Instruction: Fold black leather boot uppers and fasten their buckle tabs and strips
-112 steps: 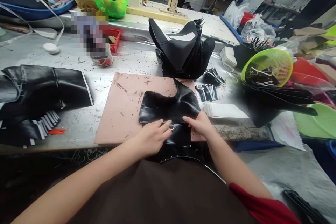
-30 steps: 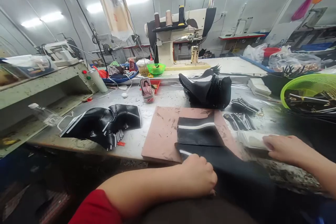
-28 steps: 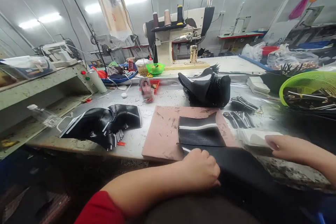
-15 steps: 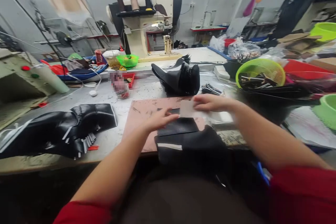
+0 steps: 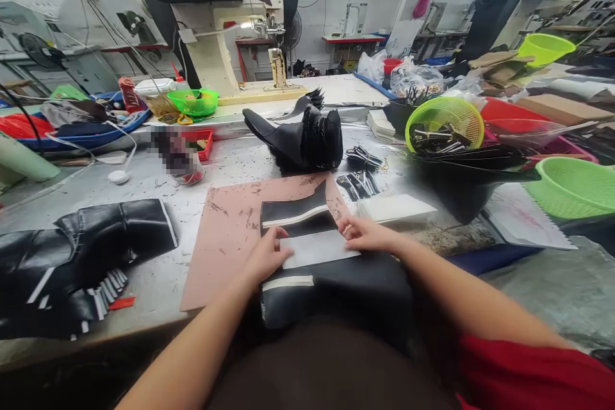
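Note:
Both hands hold opposite ends of a white rectangular strip (image 5: 318, 250), which lies over a black leather-like piece (image 5: 275, 213). My left hand (image 5: 270, 255) pinches the strip's left end between thumb and fingers. At the other end, my right hand (image 5: 366, 234) has its thumb and fingers closed on the upper right corner. A pale band crosses the black piece above the strip. Under it is a pink board (image 5: 216, 230) with dark marks. Nearer my body, more black material (image 5: 336, 288) with a short white band hangs over the table edge.
Black pieces with white edging (image 5: 120, 230) lie at left. A black stack (image 5: 307, 141) stands beyond the board. To the right are white strips (image 5: 396, 207), bundled black straps (image 5: 358, 184), a yellow-green basket (image 5: 444, 109) and a green basket (image 5: 576, 186). A sewing machine (image 5: 216, 45) stands behind.
The white strip, earlier in my right hand over the black piece, has come nearer my body and lies flatter. My left hand now grips its other end. The view has shifted right.

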Demonstrator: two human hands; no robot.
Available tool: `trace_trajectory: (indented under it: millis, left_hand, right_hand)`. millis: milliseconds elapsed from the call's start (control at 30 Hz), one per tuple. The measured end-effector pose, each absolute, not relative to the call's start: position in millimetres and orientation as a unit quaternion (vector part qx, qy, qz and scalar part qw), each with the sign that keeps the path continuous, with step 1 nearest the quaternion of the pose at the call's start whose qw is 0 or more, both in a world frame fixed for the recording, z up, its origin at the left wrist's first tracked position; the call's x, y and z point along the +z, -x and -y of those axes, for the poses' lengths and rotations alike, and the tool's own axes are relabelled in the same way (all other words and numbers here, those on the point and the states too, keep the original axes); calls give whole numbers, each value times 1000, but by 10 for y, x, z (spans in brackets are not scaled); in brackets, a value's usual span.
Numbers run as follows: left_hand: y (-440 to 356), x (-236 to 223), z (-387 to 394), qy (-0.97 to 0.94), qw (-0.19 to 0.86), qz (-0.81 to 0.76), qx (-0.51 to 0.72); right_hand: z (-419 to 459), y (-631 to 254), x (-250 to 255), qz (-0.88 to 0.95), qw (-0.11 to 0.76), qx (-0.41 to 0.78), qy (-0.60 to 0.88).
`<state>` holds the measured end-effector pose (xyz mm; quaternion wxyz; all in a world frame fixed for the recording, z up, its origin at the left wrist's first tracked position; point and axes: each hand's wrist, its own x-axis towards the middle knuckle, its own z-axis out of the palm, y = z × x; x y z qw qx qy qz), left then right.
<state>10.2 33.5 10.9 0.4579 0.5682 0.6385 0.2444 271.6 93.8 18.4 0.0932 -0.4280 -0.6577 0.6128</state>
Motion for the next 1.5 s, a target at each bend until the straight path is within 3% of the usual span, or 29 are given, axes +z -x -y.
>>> trace_trajectory:
  millis: [233, 500, 633, 767, 900, 1067, 1233, 1500]
  left_hand:
    - [-121, 154, -343, -616, 395, -648, 211]
    - [-176, 230, -329, -661, 312, -672, 121]
    - [-197, 282, -286, -777, 142, -611, 58]
    - [-197, 269, -282, -927, -19, -370, 53]
    - [-180, 220, -347, -967, -5, -255, 20]
    - [51, 267, -355, -957, 73, -278, -44]
    - [386, 290, -153, -929, 136, -344, -21]
    - [417, 113, 20, -891, 162, -417, 84]
  right_hand:
    - [-844, -2659, 180, 687, 137, 515, 494]
    - [-862, -2635, 246, 790, 65, 359, 493]
    - [-816, -2618, 339, 844, 43, 286, 452]
    - [-756, -2626, 290, 968, 53, 141, 200]
    - [-760, -2647, 167, 987, 16, 131, 88]
    - [-798, -2642, 234, 971, -79, 161, 158]
    - [-885, -2479, 514, 967, -123, 162, 152]
    - [-920, -1716, 553, 979, -52, 149, 128]
